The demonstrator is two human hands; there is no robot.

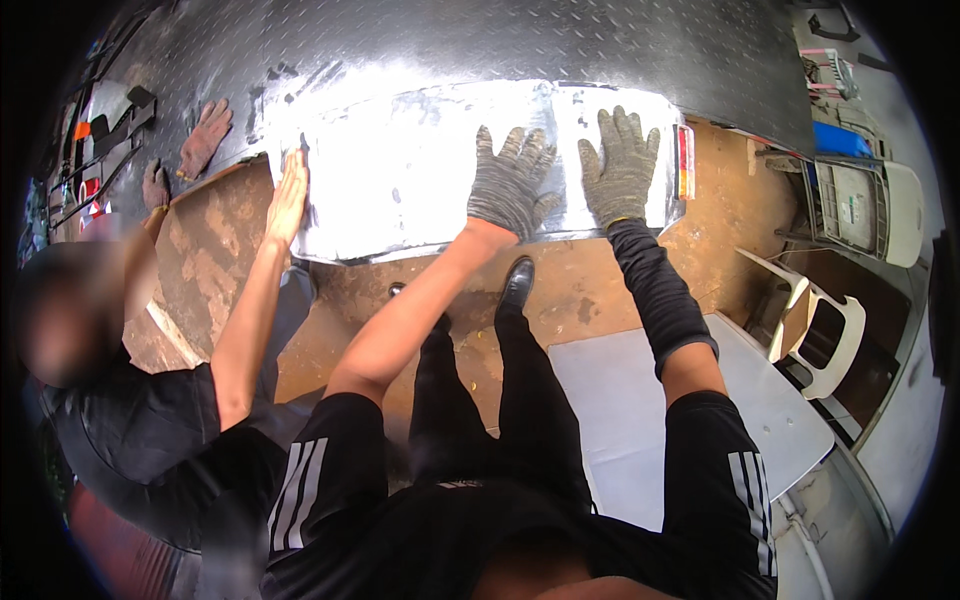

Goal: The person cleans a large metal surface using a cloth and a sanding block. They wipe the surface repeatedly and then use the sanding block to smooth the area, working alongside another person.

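Fingers (pixel 520 150) of the left hand (pixel 510 185) are spread apart and pressed flat on a shiny metal sheet (pixel 410 170); they clamp nothing. Just beside it, the right hand (pixel 622 170) lies flat the same way, fingers apart, on the sheet's right part. Both hands wear grey knit gloves, so the skin is hidden. Nearer, black trousers and a black shoe (pixel 517 282) stand on the brown floor (pixel 580 290). A pale board (pixel 620 400) lies to the right, partly covered by the right arm. A co-worker's bare hand (pixel 288 200) presses the sheet's left edge. Glare washes out the sheet's surface. Farther left, spare gloves (pixel 205 135) lie on the dark ridged plate (pixel 500 40); tools beyond them are too dim to tell. White plastic chairs (pixel 830 330) are cut by the rim.
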